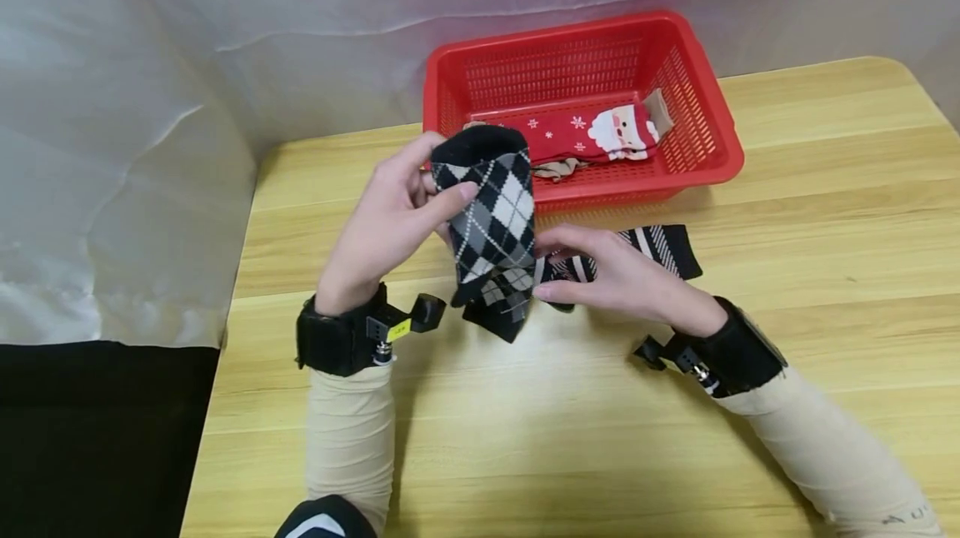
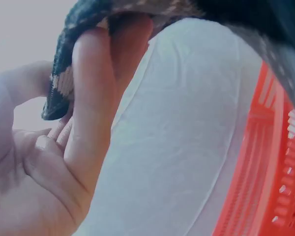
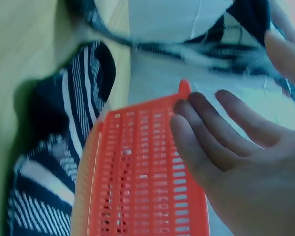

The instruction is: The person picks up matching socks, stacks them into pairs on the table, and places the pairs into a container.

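A folded black, grey and white argyle sock (image 1: pixel 495 205) hangs above the table, its lower end drooping below the fold. My left hand (image 1: pixel 390 221) pinches its left edge, thumb across the front and fingers behind; the left wrist view shows those fingers (image 2: pixel 93 73) under the fabric. At the sock's right edge is my right hand (image 1: pixel 607 271), thumb and fingers apart. In the right wrist view its fingers (image 3: pixel 211 128) extend without curling round anything. A black sock with white stripes (image 1: pixel 663 248) lies on the table, partly hidden behind the right hand.
Behind the hands, a red plastic basket (image 1: pixel 712 122) stands at the table's back edge. It contains a red Santa sock (image 1: pixel 555 134) with snowflakes and some tan fabric (image 1: pixel 658 112). The wooden table (image 1: pixel 540 438) meets a pale curtain (image 1: pixel 315 63) at the back.
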Available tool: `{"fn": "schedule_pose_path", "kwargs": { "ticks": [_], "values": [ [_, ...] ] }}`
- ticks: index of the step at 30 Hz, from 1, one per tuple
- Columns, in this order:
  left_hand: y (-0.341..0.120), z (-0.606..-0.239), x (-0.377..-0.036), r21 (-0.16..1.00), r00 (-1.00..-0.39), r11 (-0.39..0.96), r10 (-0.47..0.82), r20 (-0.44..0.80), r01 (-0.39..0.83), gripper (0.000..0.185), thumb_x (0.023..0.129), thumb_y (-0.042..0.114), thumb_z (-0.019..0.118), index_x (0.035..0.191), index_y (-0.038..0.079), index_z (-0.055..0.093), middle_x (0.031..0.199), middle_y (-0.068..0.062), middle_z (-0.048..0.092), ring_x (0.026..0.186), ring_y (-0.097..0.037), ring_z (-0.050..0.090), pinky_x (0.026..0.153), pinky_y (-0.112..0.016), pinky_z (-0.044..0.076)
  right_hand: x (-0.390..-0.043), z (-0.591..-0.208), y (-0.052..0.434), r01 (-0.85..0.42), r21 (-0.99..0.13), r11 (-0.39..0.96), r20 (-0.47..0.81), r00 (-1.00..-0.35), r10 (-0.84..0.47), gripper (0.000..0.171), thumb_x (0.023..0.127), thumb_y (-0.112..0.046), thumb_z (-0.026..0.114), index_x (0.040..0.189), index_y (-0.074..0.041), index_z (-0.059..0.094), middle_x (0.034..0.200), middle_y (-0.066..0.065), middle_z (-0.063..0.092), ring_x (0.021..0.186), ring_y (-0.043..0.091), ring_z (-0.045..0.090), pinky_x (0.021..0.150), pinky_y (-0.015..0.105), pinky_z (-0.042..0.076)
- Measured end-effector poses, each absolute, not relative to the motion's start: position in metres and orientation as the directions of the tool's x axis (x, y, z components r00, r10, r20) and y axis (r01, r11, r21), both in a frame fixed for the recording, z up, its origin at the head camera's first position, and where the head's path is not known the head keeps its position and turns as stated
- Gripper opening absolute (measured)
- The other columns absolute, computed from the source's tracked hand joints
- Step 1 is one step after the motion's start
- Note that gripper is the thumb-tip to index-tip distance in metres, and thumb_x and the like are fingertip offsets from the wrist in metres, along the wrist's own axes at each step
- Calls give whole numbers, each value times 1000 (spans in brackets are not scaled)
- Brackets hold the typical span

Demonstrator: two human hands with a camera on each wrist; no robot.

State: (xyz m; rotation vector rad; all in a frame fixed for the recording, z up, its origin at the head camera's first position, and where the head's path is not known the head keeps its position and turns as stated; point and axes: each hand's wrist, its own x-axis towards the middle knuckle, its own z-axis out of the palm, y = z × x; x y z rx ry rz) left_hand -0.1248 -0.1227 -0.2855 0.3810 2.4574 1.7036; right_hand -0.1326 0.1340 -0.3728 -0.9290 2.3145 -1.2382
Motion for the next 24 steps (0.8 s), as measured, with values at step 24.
{"fn": "schedule_pose_path", "kwargs": {
  "ticks": [24],
  "values": [
    [-129, -293, -134, 971, -979, 150, 116, 167, 184, 40, 91, 3, 65, 129, 12, 57, 94, -1, 72, 78, -19, 66, 70, -28, 56, -136, -358, 145, -275, -873, 403, 36, -861, -508, 11, 97, -17, 60, 104, -8, 62, 84, 6, 54, 62, 15, 47, 60, 25, 37]
  ]
}}
